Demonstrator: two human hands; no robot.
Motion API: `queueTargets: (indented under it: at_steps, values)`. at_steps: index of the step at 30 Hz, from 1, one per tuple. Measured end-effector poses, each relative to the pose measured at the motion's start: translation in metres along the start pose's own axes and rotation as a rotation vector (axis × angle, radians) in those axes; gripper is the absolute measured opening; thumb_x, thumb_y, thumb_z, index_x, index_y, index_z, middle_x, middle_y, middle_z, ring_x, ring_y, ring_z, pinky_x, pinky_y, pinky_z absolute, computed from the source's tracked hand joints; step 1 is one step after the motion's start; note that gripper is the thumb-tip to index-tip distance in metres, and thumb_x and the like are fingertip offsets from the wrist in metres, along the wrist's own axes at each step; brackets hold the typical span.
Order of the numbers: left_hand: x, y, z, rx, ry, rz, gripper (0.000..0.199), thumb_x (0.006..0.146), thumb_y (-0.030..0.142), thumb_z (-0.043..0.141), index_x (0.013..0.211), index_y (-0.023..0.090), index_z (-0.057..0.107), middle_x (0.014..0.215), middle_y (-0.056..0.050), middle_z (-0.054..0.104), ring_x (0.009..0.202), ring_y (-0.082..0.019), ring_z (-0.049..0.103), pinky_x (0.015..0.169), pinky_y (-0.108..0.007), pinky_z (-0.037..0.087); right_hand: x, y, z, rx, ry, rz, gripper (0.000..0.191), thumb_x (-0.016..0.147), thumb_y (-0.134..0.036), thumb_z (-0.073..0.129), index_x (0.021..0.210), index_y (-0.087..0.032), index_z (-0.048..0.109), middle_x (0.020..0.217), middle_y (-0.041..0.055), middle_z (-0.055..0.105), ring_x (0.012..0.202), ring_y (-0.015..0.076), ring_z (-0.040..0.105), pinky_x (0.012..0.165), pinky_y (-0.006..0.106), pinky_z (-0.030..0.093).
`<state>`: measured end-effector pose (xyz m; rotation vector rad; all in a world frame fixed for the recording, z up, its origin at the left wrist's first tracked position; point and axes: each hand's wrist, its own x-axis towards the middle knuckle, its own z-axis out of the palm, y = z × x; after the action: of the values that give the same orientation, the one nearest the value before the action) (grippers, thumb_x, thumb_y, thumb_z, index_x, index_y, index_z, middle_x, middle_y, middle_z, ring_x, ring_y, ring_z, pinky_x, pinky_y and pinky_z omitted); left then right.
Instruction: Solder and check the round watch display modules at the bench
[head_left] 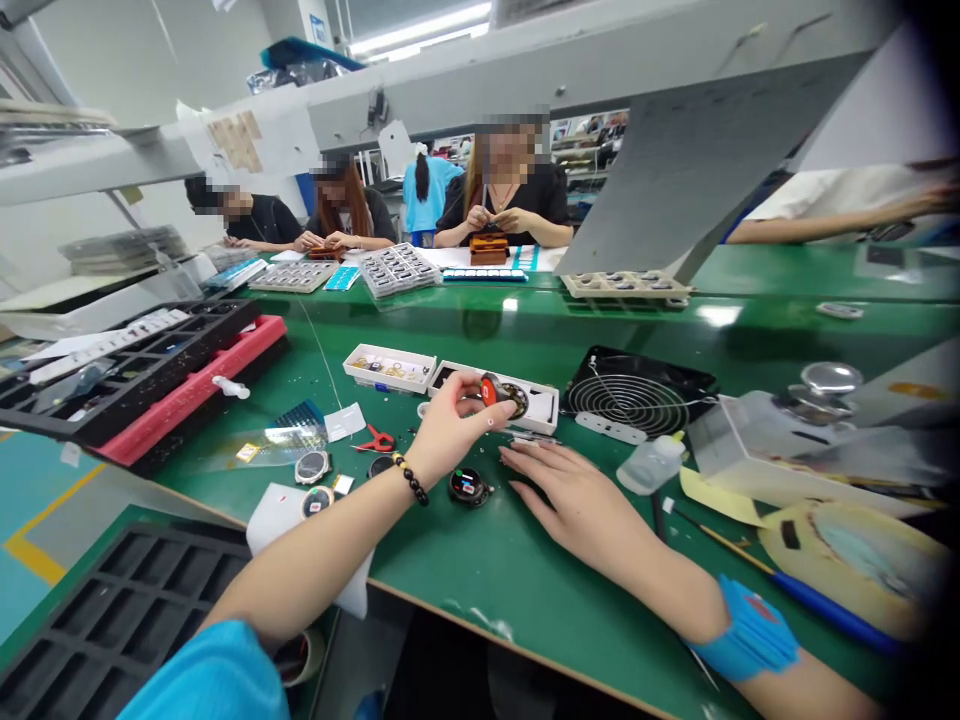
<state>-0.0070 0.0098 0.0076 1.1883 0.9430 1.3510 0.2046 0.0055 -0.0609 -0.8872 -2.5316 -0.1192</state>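
Observation:
My left hand (454, 425) pinches a round watch case (514, 398) with a red-orange disc at its side, above a white parts box (541, 412). My right hand (574, 495) rests low over the green bench with its fingers stretched out. Just beyond those fingertips lie thin metal tweezers (534, 436); whether I touch them I cannot tell. Between my hands sits a dark round watch (469, 487) with coloured marks on its face. Left of my forearm are a silver-rimmed watch (313, 466), another watch (318, 502) on a white pad, and red-handled pliers (375, 439).
A second parts box (390, 368) stands behind. On the right are a black fan (637, 392), a clear bottle (651, 465), a blue-handled tool (832, 610) and a tape roll (855, 550). Black trays (135, 620) sit at left. Several people work across the bench.

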Motion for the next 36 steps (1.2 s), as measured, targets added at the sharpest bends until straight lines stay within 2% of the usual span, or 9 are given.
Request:
queueTargets:
  at_steps: [3,8,12,15,21,28,36]
  values:
    - [0.001,-0.001,-0.001,-0.026,-0.002,0.014,0.049,0.075,0.035,0.087,0.108,0.016,0.057,0.106,-0.008,0.069,0.095,-0.021,0.069,0.083,-0.037,0.062,0.003,-0.002,-0.003,-0.023,-0.03,-0.003,0.04,0.106,-0.025,0.052,0.144,-0.015,0.059,0.134,0.0108,0.071,0.121,0.0317,0.068,0.105,0.053,0.057]
    - [0.003,0.0,-0.003,-0.05,0.004,0.019,0.05,0.073,0.037,0.09,0.105,0.017,0.056,0.103,-0.006,0.067,0.088,-0.018,0.069,0.079,-0.034,0.062,0.015,-0.006,-0.011,-0.055,-0.093,-0.004,0.061,0.102,-0.02,0.054,0.16,-0.014,0.034,0.119,0.01,0.077,0.105,0.0279,0.075,0.085,0.042,0.065]
    - [0.005,-0.001,-0.004,-0.074,0.008,0.017,0.052,0.073,0.038,0.092,0.104,0.016,0.056,0.111,-0.008,0.067,0.085,-0.016,0.069,0.079,-0.035,0.063,0.022,-0.007,-0.015,-0.124,-0.155,-0.044,0.062,0.101,-0.016,0.052,0.16,-0.015,0.034,0.115,0.0125,0.077,0.097,0.0287,0.077,0.078,0.04,0.064]
    - [0.005,-0.003,-0.004,-0.089,0.011,0.016,0.048,0.076,0.034,0.09,0.104,0.016,0.056,0.108,-0.009,0.068,0.088,-0.017,0.07,0.082,-0.038,0.064,0.028,-0.008,-0.018,-0.171,-0.196,-0.094,0.058,0.103,-0.014,0.046,0.16,-0.013,0.037,0.106,0.0131,0.078,0.086,0.0272,0.077,0.068,0.036,0.062]
    - [0.006,-0.006,-0.003,-0.085,0.024,0.004,0.042,0.079,0.025,0.088,0.106,0.015,0.057,0.108,-0.009,0.07,0.089,-0.018,0.071,0.083,-0.039,0.065,0.034,-0.007,-0.02,-0.2,-0.255,-0.251,0.054,0.102,-0.005,0.038,0.156,-0.013,0.041,0.09,0.0078,0.074,0.08,0.0226,0.074,0.071,0.032,0.06]
    - [0.008,-0.01,-0.003,-0.042,0.029,0.003,0.044,0.076,0.028,0.091,0.105,0.016,0.06,0.111,-0.009,0.071,0.087,-0.017,0.07,0.09,-0.038,0.062,0.028,-0.004,-0.018,-0.187,-0.218,-0.241,0.046,0.109,-0.013,0.039,0.155,-0.014,0.041,0.1,0.0106,0.076,0.083,0.0219,0.075,0.073,0.033,0.063]
    - [0.009,-0.013,-0.003,-0.024,0.043,0.015,0.046,0.072,0.031,0.094,0.103,0.018,0.063,0.108,-0.007,0.071,0.085,-0.018,0.07,0.093,-0.039,0.06,0.024,-0.005,-0.01,-0.175,-0.173,-0.268,0.051,0.1,-0.004,0.04,0.149,-0.011,0.05,0.106,0.013,0.076,0.09,0.024,0.075,0.077,0.036,0.064]
